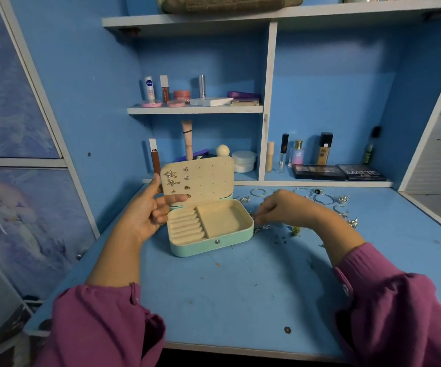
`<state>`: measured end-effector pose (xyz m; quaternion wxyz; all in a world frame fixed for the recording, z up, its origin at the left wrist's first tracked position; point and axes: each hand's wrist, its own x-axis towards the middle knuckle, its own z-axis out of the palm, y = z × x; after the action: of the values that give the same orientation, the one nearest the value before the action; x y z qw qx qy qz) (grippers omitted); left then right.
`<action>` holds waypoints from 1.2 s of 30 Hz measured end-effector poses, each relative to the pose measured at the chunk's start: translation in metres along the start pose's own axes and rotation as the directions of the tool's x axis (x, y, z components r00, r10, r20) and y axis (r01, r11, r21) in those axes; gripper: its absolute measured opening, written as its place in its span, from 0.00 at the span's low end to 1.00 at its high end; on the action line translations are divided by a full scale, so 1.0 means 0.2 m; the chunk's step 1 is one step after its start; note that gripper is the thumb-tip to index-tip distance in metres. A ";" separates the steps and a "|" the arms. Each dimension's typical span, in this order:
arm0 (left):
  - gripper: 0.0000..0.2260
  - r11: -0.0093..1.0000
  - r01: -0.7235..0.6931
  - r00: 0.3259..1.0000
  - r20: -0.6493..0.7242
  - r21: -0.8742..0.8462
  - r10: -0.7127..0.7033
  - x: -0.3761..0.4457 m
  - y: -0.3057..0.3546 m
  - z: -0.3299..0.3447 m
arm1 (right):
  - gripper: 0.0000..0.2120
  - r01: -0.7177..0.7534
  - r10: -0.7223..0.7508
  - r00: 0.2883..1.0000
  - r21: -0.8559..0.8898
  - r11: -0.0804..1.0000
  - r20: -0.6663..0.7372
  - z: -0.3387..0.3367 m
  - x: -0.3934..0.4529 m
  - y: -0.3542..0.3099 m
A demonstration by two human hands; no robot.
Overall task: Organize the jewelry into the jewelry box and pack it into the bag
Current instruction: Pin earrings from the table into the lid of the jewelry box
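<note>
On the blue counter (240, 287) the mint jewelry box (208, 234) stands open, its cream lid (203, 178) upright and already carrying several studs, among them two starfish earrings (171, 178) in the left columns. Most of the peg holes to the right are free, and the ring rolls (186, 226) and the square tray (223, 218) below hold nothing. Loose jewelry (325, 200) lies scattered to the right of the box: hoops, rings and small silver pieces. No bag can be told apart for certain.

The left hand (149, 210) is released, fingers straight, its fingertips against the lid's left edge to steady it. The right hand (284, 209) is down just beside the box's right wall, its grip closing on a small earring (265, 226) among the loose pieces; whether it has the piece pinched I cannot tell.

To do this step well, I would take one piece at a time by its face, keep the left hand bracing the lid from behind, and press the post straight into a free hole beside its pair. Backs are tiny and could roll off
</note>
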<state>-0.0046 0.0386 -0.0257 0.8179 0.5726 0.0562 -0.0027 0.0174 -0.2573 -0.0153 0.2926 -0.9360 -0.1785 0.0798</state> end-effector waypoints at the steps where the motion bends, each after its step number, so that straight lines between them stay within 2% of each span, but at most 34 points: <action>1: 0.19 1.000 -0.012 1.000 -0.013 0.000 0.012 0.01 0.00 0.00 | 0.01 -0.001 0.001 1.000 -0.011 1.000 0.010 0.00 -0.01 0.00; 7: 0.16 0.992 -0.121 0.989 -0.078 0.042 0.124 0.04 -0.02 -0.01 | 0.06 0.034 -0.031 0.999 -0.087 0.996 0.033 0.01 -0.03 -0.02; 12: 0.11 0.983 -0.144 0.977 -0.143 0.110 0.159 0.07 -0.04 -0.02 | 0.05 0.045 -0.045 0.999 -0.144 0.989 0.004 0.03 -0.03 -0.03; 15: 0.08 0.978 -0.156 0.970 -0.167 0.137 0.178 0.08 -0.05 -0.02 | 0.09 0.062 -0.063 0.998 -0.190 0.980 0.003 0.03 -0.02 -0.02; 19: 0.07 0.968 -0.183 0.963 -0.166 0.174 0.212 0.08 -0.05 -0.03 | 0.11 0.075 -0.069 0.997 -0.190 0.979 0.039 0.04 -0.01 -0.02; 25: 0.07 0.954 -0.204 0.956 -0.166 0.220 0.243 0.08 -0.06 -0.03 | 0.07 0.059 -0.061 0.998 -0.204 0.977 -0.001 0.03 -0.01 0.00; 28: 0.07 0.950 -0.214 0.952 -0.167 0.229 0.255 0.08 -0.06 -0.03 | 0.04 0.037 -0.040 0.999 -0.157 0.987 -0.016 0.02 -0.01 0.02; 33: 0.07 0.953 -0.219 0.952 -0.169 0.211 0.256 0.08 -0.06 -0.02 | 0.10 0.057 -0.060 0.998 -0.147 0.988 -0.015 0.03 -0.01 0.02; 36: 0.07 0.955 -0.214 0.953 -0.170 0.207 0.251 0.09 -0.06 -0.02 | 0.11 0.074 -0.079 0.997 -0.205 0.976 -0.017 0.06 -0.01 -0.01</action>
<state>0.0112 0.0403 -0.0394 0.7461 0.6465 0.0672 0.1446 0.0131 -0.2508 -0.0239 0.2002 -0.9544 -0.2181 0.0379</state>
